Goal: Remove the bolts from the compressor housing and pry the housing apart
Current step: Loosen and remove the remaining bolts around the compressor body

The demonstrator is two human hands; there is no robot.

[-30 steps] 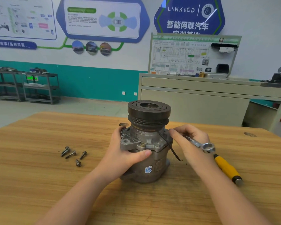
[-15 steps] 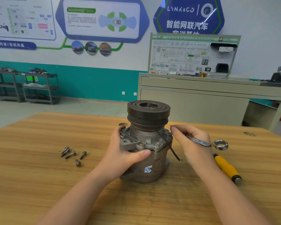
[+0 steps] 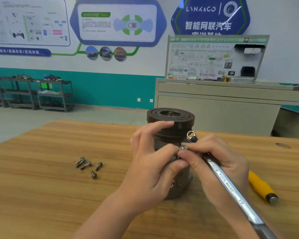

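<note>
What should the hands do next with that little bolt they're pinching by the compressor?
Probably lift it clear and set it with the four loose bolts on the table. Both the left hand and the right hand pinch a bolt head at the compressor, and the wrench is off it, lying along the right hand, so the bolt looks already loosened.

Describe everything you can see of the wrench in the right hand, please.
The wrench is a long, shiny silver metal bar with dark printed lettering and the number 12 on its shaft. Its small ring end points up and away, beside the dark pulley of the compressor. The shaft slants down toward the camera and leaves the picture at the bottom edge, so its other end is hidden. The right hand holds it near the ring end, fingers curled over the shaft. It is lifted clear of the table.
</note>
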